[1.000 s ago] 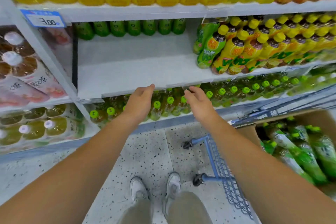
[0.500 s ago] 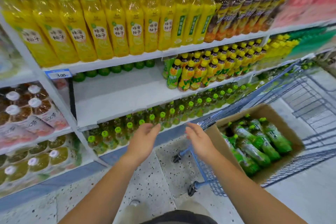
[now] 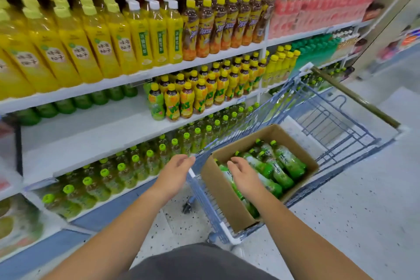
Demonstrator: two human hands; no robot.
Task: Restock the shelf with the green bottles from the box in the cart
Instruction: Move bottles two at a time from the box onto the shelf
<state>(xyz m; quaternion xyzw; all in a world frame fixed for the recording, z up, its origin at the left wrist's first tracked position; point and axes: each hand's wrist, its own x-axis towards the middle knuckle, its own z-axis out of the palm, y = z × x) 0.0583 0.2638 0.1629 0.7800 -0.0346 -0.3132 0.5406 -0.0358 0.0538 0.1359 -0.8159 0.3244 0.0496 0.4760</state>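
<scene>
Several green bottles (image 3: 280, 167) lie on their sides in an open cardboard box (image 3: 223, 198) inside a blue wire cart (image 3: 336, 120). My right hand (image 3: 244, 174) hovers over the near end of the box with fingers spread, holding nothing. Beside the cart's near left corner, my left hand (image 3: 173, 174) is open and empty. The white middle shelf (image 3: 91, 129) is mostly bare, with a row of green bottles (image 3: 75, 103) at its back.
Yellow-capped bottles (image 3: 191, 95) fill the right part of the same shelf. Green-capped tea bottles (image 3: 127, 166) line the shelf below. Tall yellow bottles (image 3: 91, 41) stand above. Speckled floor (image 3: 354, 211) lies right of the cart.
Both hands have drawn back from the shelf edge and swung right toward the cart. My right hand is now over the box. The view turned right and up.
</scene>
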